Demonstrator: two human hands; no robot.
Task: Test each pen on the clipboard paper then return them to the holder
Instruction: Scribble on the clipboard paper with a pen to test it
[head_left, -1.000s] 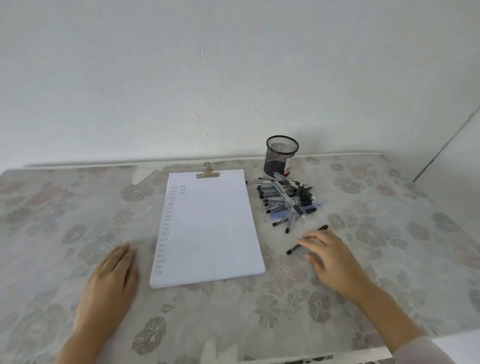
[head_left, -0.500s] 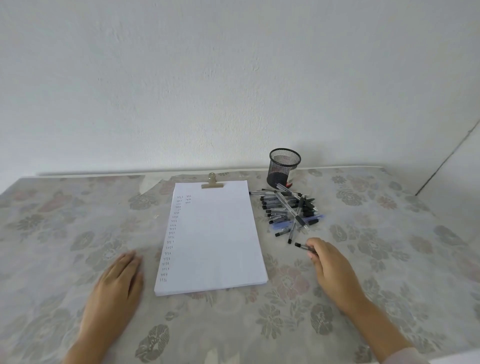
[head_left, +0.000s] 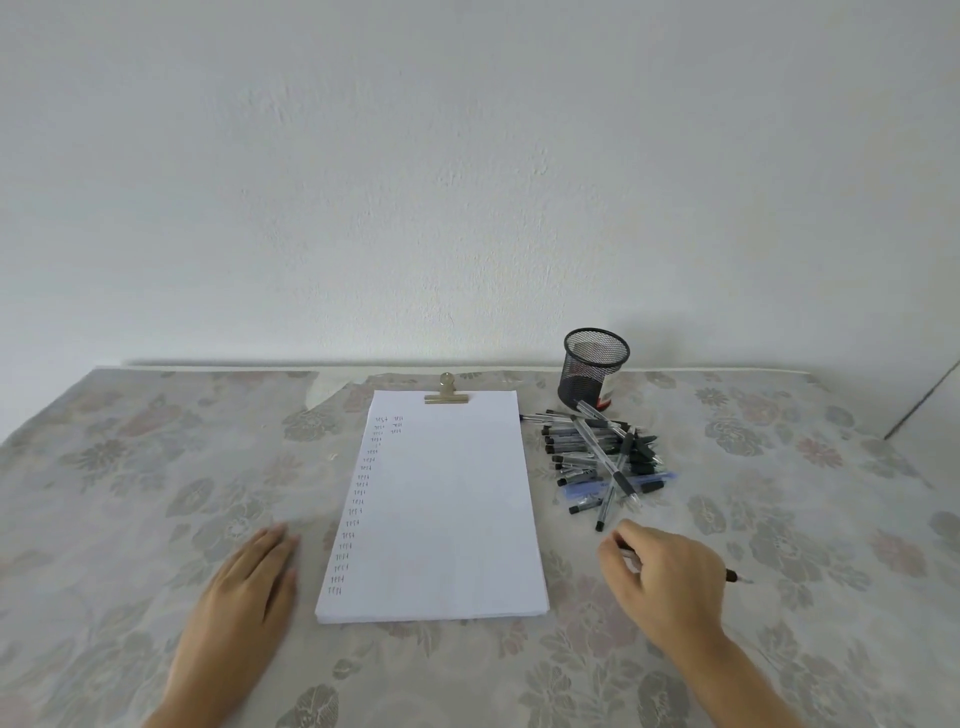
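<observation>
Near the front edge of the tabletop (head_left: 156, 467), the right hand (head_left: 670, 577) is pinching one pen (head_left: 732, 575), its tip poking out to the right, while the left hand (head_left: 249, 582) is lying flat, fingers spread, just beside the clipboard paper (head_left: 452, 509). One column of test marks (head_left: 358, 499) is filling the paper's left side; a big pile of pens (head_left: 602, 457) is waiting by the mesh holder (head_left: 592, 369) toward the back edge, so most work is probably remaining
</observation>
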